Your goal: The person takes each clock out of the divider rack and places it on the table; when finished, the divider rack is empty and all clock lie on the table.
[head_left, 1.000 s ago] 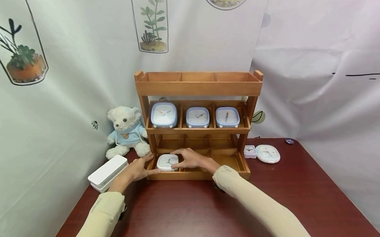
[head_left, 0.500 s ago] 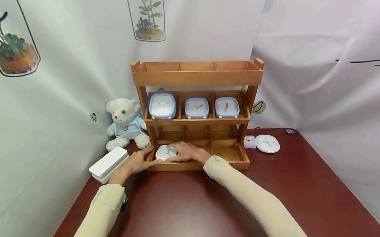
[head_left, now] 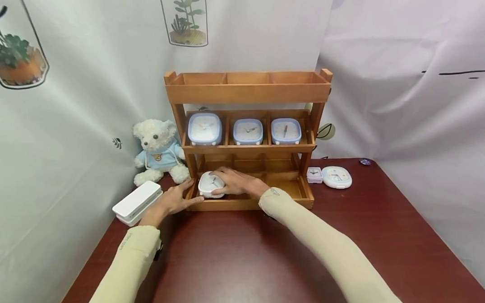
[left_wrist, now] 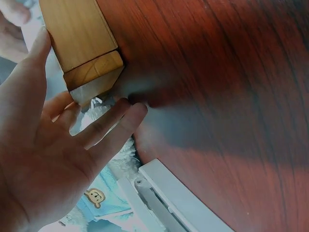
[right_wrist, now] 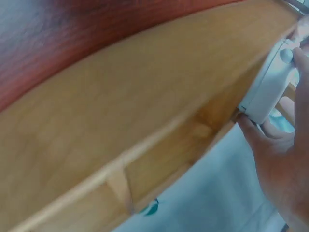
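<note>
Two hands on this one: the right hand [head_left: 236, 181] has thumb and fingers pinching the white, rounded-square, plastic-looking clock [head_left: 207, 185] from its right side, while the left hand [head_left: 173, 200] has its fingers spread and fairly straight around the lower left corner of the brown wooden three-tier rack [head_left: 248, 93], gripping nothing tightly. The clock is at the lower tier's left compartment, face tipped up; can't tell if its base is touching the floor of the slot. Looks to me like it's being seated, so I'd keep that left hand braced so the rack can't skid, watch the left thumb near the front lip, and lower the base flat before loosening the pinch. For the angle, just copy the three blue-rimmed, rounded-square clocks [head_left: 247, 131] on the middle tier: dials forward, leaning back a bit. Don't cover the dial, imo.
</note>
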### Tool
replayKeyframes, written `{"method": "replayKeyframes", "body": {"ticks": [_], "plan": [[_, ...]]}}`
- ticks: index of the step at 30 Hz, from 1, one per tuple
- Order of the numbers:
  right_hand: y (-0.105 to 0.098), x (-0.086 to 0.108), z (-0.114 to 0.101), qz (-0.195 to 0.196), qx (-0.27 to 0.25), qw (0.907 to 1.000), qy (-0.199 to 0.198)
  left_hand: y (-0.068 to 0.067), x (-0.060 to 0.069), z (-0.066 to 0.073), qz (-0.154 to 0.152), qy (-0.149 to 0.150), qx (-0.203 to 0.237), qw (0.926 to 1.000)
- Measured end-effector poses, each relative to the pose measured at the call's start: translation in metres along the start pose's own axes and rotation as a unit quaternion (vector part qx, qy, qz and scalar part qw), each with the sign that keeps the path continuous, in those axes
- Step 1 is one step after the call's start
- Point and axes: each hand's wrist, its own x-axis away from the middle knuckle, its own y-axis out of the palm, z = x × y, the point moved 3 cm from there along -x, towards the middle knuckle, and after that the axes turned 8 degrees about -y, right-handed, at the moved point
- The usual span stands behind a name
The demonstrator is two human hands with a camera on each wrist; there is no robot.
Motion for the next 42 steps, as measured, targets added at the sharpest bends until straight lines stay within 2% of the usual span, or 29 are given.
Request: {"method": "replayKeyframes", "body": {"ticks": [4, 9, 18, 22, 27, 35, 42], "plan": [[-0.015, 0.01, 0.003, 0.013, -0.023, 0.9996, -0.006, -0.003, -0.003, 0.001, -0.007, -0.005, -0.005, 1.0], [-0.028, 0.03, 0.0, 0.023, -0.032, 0.9992, -0.012, -0.004, -0.001, 0.0, -0.011, -0.013, -0.01, 0.9998], [-0.045, 0.079, -0.006, 0.027, -0.029, 0.9991, -0.017, -0.001, 0.003, -0.009, -0.013, -0.013, 0.004, 0.9998], [-0.057, 0.106, -0.003, 0.038, -0.032, 0.9985, -0.023, 0.001, 0.004, -0.013, -0.011, -0.011, 0.018, 0.9997], [-0.075, 0.152, 0.004, 0.056, -0.028, 0.9979, -0.016, 0.002, 0.004, -0.011, -0.01, -0.003, 0.025, 0.9996], [-0.098, 0.219, 0.019, 0.073, -0.003, 0.9971, 0.02, 0.0, 0.005, -0.004, -0.004, 0.003, 0.021, 0.9998], [-0.106, 0.267, 0.029, 0.089, 0.022, 0.9948, 0.045, -0.002, 0.008, 0.001, -0.011, 0.002, 0.023, 0.9997]]}}
